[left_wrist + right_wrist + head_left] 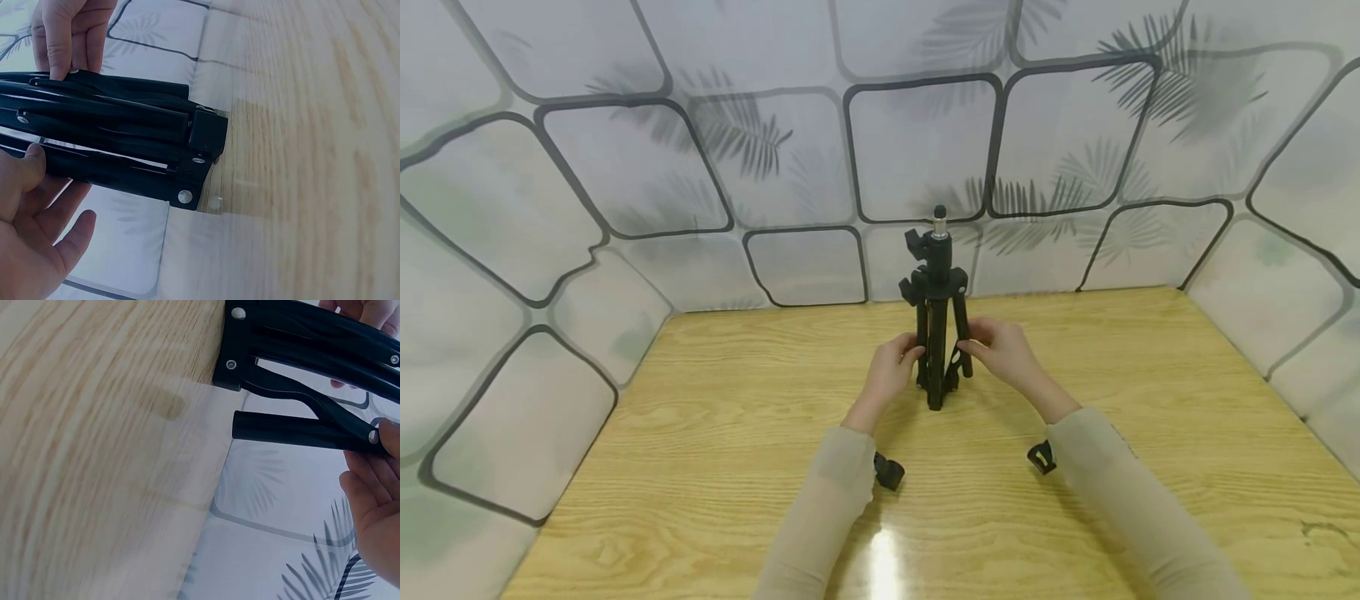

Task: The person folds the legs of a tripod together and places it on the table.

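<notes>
A black tripod [937,321] stands upright on the wooden table, its legs nearly folded and a silver stud with a black tip on top. My left hand [892,365] pinches the leg on its left side. With thumb and fingers my right hand [1002,352] grips the right leg, which angles slightly out from the centre. In the right wrist view that leg [281,430] stands apart from the lower hub, joined by a curved brace [294,390]. The left wrist view shows the lower bracket [197,156] close to the tabletop, with my left hand [37,219] at the leg.
The wooden table [715,467] reaches back to a patterned cloth wall [805,267], with similar cloth at both sides. Black wrist-worn pieces show beside the left sleeve [889,472] and the right sleeve [1041,457].
</notes>
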`<state>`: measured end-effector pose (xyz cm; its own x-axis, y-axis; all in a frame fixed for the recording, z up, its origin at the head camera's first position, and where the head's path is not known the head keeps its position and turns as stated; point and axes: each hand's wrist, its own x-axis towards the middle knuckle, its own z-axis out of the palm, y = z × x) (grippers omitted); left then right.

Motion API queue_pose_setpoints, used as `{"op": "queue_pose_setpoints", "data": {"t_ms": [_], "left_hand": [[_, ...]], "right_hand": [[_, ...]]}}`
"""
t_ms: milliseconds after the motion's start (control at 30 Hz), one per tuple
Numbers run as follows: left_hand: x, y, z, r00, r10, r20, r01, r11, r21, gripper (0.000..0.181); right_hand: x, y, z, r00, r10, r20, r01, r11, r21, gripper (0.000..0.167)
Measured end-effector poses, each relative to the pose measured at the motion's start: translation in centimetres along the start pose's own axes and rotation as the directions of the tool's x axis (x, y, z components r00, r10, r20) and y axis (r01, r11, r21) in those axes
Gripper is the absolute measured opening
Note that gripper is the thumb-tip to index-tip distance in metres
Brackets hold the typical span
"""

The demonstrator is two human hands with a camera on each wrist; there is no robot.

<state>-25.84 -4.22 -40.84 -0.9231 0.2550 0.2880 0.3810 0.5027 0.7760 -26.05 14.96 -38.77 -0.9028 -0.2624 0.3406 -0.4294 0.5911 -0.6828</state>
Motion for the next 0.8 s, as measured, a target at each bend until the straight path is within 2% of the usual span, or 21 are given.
{"op": "queue_pose_setpoints", "data": {"t_ms": [133,367,533,633,800], "left_hand": [[0.1,-0.2,0.1,1.000,0.002,-0.020,-0.003,1.000,-0.023,0.024],[-0.5,-0.2,-0.2,0.997,-0.047,-0.061,0.042,0.997,-0.072,0.025],[-1.1,-0.3,-0.9,0.995,-0.012,-0.103,0.001,0.994,-0.105,0.027],[-1.3,-0.3,-1.1,0.995,-0.010,-0.096,-0.001,0.993,-0.119,0.028],[-1.6,-0.4,-1.2,0.998,-0.036,-0.050,0.031,0.993,-0.114,0.031]], "right_hand": [[0.0,-0.1,-0.1,1.000,0.008,-0.007,-0.008,1.000,-0.015,0.020],[-0.3,-0.5,0.0,1.000,0.022,-0.008,-0.022,0.998,-0.058,0.018],[-0.5,-0.8,0.0,1.000,0.015,-0.021,-0.017,0.996,-0.086,0.019],[-0.6,-0.9,0.0,0.999,0.013,-0.031,-0.015,0.996,-0.093,0.019],[-0.9,-0.9,0.2,0.999,0.018,-0.041,-0.021,0.996,-0.090,0.019]]}}
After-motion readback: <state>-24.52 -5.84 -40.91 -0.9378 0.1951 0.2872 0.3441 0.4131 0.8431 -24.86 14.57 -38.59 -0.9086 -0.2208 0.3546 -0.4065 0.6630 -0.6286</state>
